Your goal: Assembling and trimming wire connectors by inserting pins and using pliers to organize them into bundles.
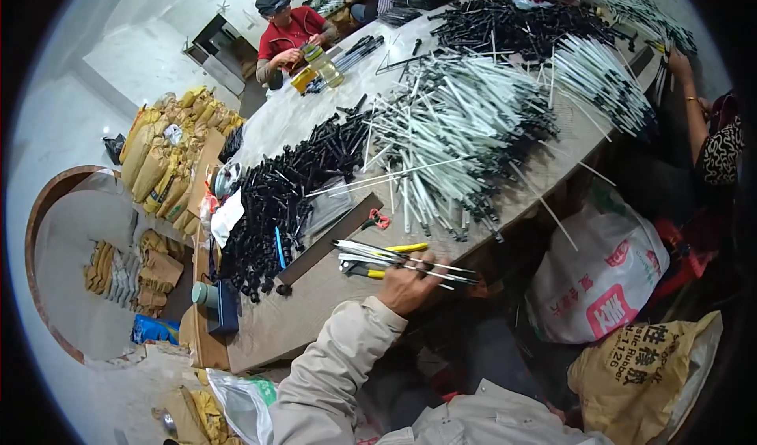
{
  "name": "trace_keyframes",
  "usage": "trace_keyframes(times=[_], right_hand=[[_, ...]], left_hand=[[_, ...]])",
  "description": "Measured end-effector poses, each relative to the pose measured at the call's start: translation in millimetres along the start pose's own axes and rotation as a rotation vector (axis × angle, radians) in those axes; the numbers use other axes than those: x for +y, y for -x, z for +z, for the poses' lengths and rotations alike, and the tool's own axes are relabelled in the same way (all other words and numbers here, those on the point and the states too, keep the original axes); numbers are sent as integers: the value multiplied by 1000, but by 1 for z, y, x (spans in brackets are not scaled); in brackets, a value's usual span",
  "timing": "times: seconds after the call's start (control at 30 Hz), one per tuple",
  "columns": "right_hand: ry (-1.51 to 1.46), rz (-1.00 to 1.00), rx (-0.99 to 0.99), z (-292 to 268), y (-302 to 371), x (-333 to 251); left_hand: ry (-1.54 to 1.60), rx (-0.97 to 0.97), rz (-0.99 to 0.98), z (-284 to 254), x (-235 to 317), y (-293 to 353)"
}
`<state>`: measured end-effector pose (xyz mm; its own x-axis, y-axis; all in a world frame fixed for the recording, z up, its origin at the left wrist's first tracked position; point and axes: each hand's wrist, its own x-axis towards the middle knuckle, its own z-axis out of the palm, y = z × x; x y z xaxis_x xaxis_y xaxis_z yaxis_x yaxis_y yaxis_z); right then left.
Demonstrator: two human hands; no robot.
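Observation:
My left hand (412,284), in a pale beige sleeve, is closed around a small bundle of thin white rods (371,249) with black parts on them. It is over the table's near edge, and the rods point left and right out of the fist. Beneath the bundle lie pliers with yellow and black handles (406,248), partly hidden by the rods and hand. Red-handled scissors (380,219) lie just beyond. A large heap of white rods with black ends (465,129) covers the table in front of me. My right hand does not show.
Black plastic parts (268,200) are piled at the left, beside a flat dark strip (331,240). A blue pen-like stick (280,248) lies on them. A white sack (599,271) and a brown sack (643,374) stand at the right. Co-workers sit at the far side and far right.

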<state>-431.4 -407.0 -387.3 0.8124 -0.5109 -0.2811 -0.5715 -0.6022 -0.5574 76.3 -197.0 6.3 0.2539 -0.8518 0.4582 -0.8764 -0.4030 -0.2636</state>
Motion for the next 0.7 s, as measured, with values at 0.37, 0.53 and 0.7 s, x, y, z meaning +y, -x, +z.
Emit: trace_keyframes(times=[0.37, 0.53, 0.7], right_hand=[[519, -434, 159, -2, 34, 29], [-200, 185, -534, -57, -64, -59], [-227, 19, -130, 86, -198, -31]], left_hand=[[215, -104, -87, 0, -8, 6], [196, -105, -145, 19, -4, 5], [-54, -89, 36, 15, 4, -6]])
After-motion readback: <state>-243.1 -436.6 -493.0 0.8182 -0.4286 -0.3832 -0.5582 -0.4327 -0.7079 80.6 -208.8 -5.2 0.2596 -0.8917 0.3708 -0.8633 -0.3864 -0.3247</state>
